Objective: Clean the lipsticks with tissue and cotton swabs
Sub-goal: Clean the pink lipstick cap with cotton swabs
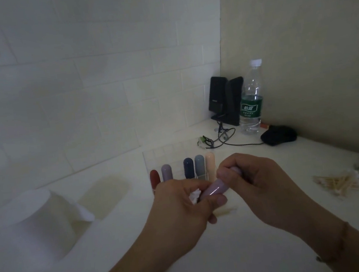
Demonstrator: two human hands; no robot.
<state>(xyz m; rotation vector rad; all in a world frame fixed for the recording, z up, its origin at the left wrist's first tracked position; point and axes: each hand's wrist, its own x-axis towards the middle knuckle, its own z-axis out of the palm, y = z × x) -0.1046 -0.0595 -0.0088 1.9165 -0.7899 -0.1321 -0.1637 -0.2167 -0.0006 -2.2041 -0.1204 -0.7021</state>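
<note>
Head view: both hands wrapped round one lilac lipstick (211,190), dim light.
Left hand (182,211) also grips crumpled tissue (195,196); right hand (259,185) covers the lipstick's far end.

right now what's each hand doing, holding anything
Left hand: grips a wad of tissue and the lower end of the lilac lipstick.
Right hand: grips the lipstick's upper end.

Dim, soft focus, wide-angle edge distortion

Held lipstick (211,190) lilac; racked ones red (154,178), mauve, navy, grey-blue, peach; bottle label (251,107) green; tissue (195,196) probably white.
</note>
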